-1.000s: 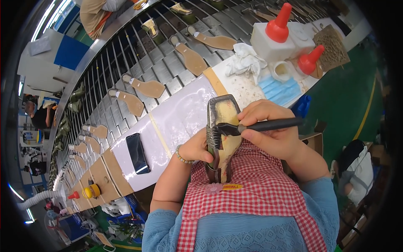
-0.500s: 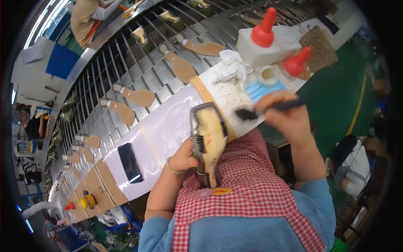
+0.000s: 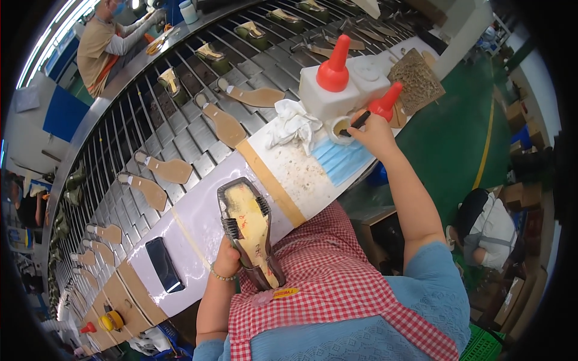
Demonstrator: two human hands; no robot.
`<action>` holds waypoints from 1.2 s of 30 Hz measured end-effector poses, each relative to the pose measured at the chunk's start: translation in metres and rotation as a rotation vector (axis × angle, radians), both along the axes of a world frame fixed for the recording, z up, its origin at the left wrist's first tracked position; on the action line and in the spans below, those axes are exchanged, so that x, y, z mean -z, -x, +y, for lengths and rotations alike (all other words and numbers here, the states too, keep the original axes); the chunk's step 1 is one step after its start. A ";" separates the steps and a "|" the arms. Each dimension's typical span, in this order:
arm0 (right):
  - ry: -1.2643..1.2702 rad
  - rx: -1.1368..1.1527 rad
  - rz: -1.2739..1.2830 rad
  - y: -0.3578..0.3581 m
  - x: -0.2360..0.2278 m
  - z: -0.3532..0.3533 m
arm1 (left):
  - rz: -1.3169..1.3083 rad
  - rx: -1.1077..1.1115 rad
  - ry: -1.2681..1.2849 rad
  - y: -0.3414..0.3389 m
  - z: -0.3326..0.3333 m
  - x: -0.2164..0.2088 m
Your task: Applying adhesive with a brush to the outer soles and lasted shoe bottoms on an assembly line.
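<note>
My left hand (image 3: 226, 259) grips a dark shoe upper on a last (image 3: 250, 222), its yellowish underside facing up, with black bristly patches along both edges. It is tilted against my apron at the table's near edge. In my right hand (image 3: 374, 135) is a dark-handled brush (image 3: 361, 119), its tip lowered into the mouth of a small white jar (image 3: 333, 133). A light blue face mask (image 3: 342, 162) lies under and beside the jar. Next to it sits a crumpled white cloth (image 3: 293, 125). My right fingers partly hide the brush.
White containers (image 3: 316, 96) with a red nozzle (image 3: 334, 72) stand behind the jar; another red nozzle (image 3: 385, 102) is beside it. A phone (image 3: 162, 265) lies on the left of the table. Tan soles (image 3: 223, 123) rest on the conveyor (image 3: 198, 135). A person (image 3: 99, 48) works across it.
My right hand has carried the brush from above the shoe, forward into the jar. The view has shifted, so the table and shoe appear lower and further left. My left hand keeps its grip.
</note>
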State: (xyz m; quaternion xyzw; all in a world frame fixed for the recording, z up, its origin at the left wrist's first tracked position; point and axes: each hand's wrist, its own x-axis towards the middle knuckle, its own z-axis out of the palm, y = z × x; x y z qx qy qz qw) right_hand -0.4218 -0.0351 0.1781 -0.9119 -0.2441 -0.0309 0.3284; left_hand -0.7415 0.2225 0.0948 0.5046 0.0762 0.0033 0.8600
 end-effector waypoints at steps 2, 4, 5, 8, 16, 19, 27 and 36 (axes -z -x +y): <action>0.039 -0.003 0.047 0.001 -0.003 -0.002 | 0.003 -0.001 0.007 0.002 0.001 0.002; -0.182 0.006 0.110 0.001 -0.004 -0.012 | 0.004 0.002 0.014 0.001 0.001 0.001; -0.181 0.008 0.109 0.000 -0.001 -0.018 | -0.002 0.005 0.028 0.001 0.000 -0.002; -0.877 0.159 0.713 0.004 0.006 -0.030 | -0.011 -0.015 0.079 -0.001 0.000 0.000; -1.257 0.465 1.162 0.002 0.049 -0.031 | 0.004 -0.122 0.096 -0.010 0.004 -0.014; -1.280 0.494 1.241 -0.005 0.059 -0.028 | 0.063 -0.217 0.195 -0.009 0.001 -0.014; -1.372 0.020 1.046 0.071 -0.022 -0.017 | 0.100 0.023 0.499 -0.031 -0.007 -0.011; -0.683 -0.712 0.878 0.185 -0.038 0.047 | 0.144 0.044 0.414 -0.021 -0.017 -0.033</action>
